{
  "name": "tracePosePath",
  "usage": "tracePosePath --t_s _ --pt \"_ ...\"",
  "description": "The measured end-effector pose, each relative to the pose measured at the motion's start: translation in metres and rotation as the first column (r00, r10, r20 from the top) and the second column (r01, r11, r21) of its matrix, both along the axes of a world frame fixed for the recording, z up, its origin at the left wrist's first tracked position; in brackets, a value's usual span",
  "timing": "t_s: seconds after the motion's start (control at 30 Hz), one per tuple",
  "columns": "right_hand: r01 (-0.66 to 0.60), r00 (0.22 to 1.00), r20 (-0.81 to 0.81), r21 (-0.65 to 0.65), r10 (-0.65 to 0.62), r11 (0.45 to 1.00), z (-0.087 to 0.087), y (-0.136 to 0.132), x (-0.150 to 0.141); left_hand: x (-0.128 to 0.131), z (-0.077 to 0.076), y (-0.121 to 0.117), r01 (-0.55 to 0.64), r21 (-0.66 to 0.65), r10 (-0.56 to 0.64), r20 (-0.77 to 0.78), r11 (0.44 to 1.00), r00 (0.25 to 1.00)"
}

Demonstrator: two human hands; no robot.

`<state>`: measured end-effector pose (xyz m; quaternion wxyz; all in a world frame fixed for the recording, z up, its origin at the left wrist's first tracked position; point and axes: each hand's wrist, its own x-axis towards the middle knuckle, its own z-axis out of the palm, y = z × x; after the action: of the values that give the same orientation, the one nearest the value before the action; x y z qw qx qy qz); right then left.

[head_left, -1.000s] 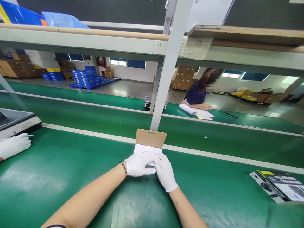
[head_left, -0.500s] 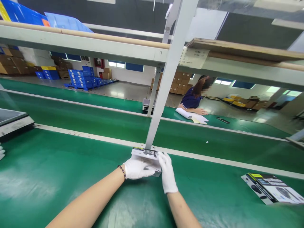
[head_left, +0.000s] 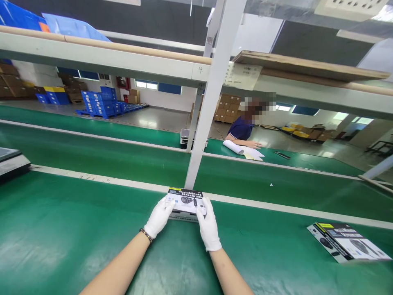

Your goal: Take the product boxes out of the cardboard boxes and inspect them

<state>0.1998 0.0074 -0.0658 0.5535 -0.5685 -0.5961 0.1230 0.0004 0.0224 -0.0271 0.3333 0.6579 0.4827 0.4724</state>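
A small printed product box (head_left: pixel 186 199), white and black with a yellow strip, lies closed on the green bench mat (head_left: pixel 61 237) right in front of the white frame post (head_left: pixel 211 94). My left hand (head_left: pixel 159 217), in a white glove with a bead bracelet at the wrist, grips the box's left end. My right hand (head_left: pixel 208 223), also gloved, presses on its right end with the fingers curled over the top.
A flat stack of unfolded printed cartons (head_left: pixel 346 241) lies at the right. A dark scale or tray (head_left: pixel 9 160) sits at the left edge. Beyond the green conveyor belt (head_left: pixel 92 151), a person in dark blue (head_left: pixel 242 129) leans over white papers (head_left: pixel 242 148).
The box's brown flap was up; it has been folded shut and the box turned printed face up. The view shifted left to right, and a gloved co-worker's hand at left left the view.
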Motion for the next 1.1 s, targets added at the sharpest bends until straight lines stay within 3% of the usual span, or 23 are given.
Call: tracePosePath --t_s 0.13,0.23,0.47,0.6,0.73,0.83,0.9,1.0,1.1 --pt "-0.044 0.999 -0.018 -0.019 0.043 0.999 0.006 0.01 0.005 0.002 -0.005 0.014 -0.148 -0.042 0.15 0.069 0.988 0.986" --pt "-0.044 0.999 0.005 -0.024 0.044 0.999 0.009 0.008 0.006 0.001 -0.009 0.015 -0.129 -0.069 0.135 0.086 0.989 0.987" --pt "-0.06 0.942 0.334 0.042 0.043 0.997 0.011 -0.001 0.008 -0.002 -0.013 0.009 -0.039 0.059 0.05 -0.212 0.998 0.976" --pt "-0.04 0.854 0.519 0.138 -0.037 0.99 0.014 -0.002 0.011 -0.006 -0.012 0.008 -0.033 0.225 0.125 -0.411 0.974 0.903" --pt "-0.074 0.784 0.618 0.186 -0.058 0.98 0.018 -0.005 0.013 -0.012 -0.013 0.008 0.012 0.335 0.154 -0.463 0.942 0.873" --pt "-0.104 0.76 0.648 0.192 -0.047 0.976 0.019 -0.006 0.013 -0.012 -0.016 0.007 0.067 0.283 0.064 -0.428 0.957 0.901" --pt "-0.114 0.744 0.666 0.213 -0.059 0.97 0.018 -0.005 0.014 -0.008 -0.019 0.006 0.041 0.176 0.023 -0.348 0.984 0.937" --pt "-0.145 0.728 0.684 0.229 -0.054 0.963 0.014 -0.004 0.017 0.0 -0.023 0.006 -0.04 -0.05 0.031 -0.159 0.998 0.987" --pt "-0.167 0.715 0.698 0.237 -0.048 0.957 0.009 -0.005 0.017 0.005 -0.027 0.009 -0.05 -0.152 0.048 -0.022 0.987 0.999"
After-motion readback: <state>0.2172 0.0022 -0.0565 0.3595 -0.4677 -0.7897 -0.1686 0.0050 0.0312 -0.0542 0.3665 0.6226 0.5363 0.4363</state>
